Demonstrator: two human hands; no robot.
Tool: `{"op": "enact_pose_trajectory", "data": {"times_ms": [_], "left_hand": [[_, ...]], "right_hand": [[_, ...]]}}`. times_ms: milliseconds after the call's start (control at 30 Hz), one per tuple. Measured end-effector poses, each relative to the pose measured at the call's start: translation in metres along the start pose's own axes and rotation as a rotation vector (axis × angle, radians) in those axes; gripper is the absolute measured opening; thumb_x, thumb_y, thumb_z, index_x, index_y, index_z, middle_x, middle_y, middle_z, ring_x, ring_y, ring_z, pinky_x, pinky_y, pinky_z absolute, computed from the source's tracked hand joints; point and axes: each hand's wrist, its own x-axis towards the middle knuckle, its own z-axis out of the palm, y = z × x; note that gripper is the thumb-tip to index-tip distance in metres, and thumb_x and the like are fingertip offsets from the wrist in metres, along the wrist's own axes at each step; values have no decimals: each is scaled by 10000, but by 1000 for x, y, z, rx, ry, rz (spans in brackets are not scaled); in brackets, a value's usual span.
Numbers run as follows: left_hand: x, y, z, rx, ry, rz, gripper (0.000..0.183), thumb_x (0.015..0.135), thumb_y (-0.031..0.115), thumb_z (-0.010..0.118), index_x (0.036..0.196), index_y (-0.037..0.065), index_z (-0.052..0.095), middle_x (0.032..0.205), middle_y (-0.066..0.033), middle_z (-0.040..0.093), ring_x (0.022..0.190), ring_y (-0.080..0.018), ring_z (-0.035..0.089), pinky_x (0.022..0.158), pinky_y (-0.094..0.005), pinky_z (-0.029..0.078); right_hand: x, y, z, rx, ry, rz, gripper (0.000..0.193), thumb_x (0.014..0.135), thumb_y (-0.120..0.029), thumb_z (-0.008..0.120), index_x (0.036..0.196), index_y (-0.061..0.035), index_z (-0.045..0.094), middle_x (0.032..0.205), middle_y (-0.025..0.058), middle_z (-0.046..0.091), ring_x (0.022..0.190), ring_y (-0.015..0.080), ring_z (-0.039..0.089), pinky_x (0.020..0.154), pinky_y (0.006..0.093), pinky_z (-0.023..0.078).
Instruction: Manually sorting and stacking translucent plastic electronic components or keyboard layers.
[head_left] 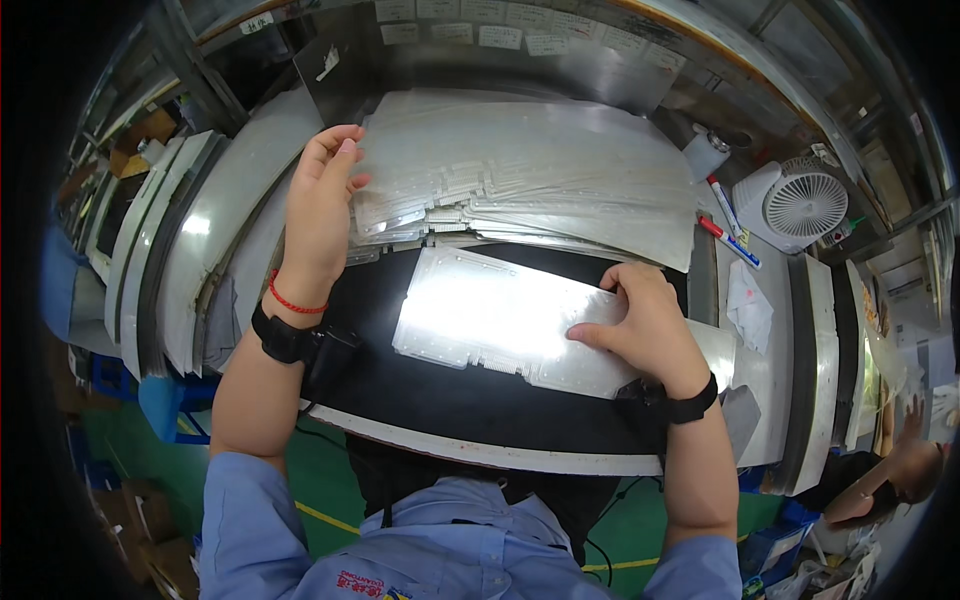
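A thin, shiny metal plate [480, 310] with notched edges and small holes lies on the black work mat [450, 400] in front of me. My right hand [645, 325] grips its right part, thumb flat on the top face and fingers curled at the far edge. More shiny metal [715, 350] shows right of that wrist; whether it belongs to the same plate I cannot tell. Beyond the mat, a wide stack of similar metal plates [540, 150] lies fanned out. Raised at the stack's left edge, my left hand [325, 190] has loosely bent, parted fingers and holds nothing visible.
A white fan [805, 205] stands at the right, near red-capped markers [730, 242], a white cloth [748, 305] and a translucent bottle [707, 150]. A metal panel [500, 70] backs the stack. Another person's arm [870, 490] shows at the far right.
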Motion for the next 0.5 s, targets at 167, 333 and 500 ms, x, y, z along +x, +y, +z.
{"op": "enact_pose_trajectory", "data": {"times_ms": [167,333,500], "left_hand": [[0,-5,-1,2,-6,17,247,1018,202,556,1214,61,606,1184,-6,588,1053,-98,530,925,-285,429],[0,-7,-2,29,-18,15,247,1013,198,559,1216,67,607,1166,-12,584,1053,-98,529,922,-281,428],[-3,-6,1,25,-40,15,244,1013,197,560,1209,62,611,1159,-20,588,1052,-99,532,914,-275,429]], "right_hand": [[-3,-3,1,-47,8,-19,582,572,-404,928,902,-34,621,920,133,611,939,339,576,859,414,449],[-3,-12,-4,-20,-36,12,577,573,-404,924,880,-20,623,906,149,606,933,347,574,833,402,471],[-5,-5,-1,-46,19,-123,557,607,-398,910,879,-2,629,896,148,599,903,343,580,827,404,480]]}}
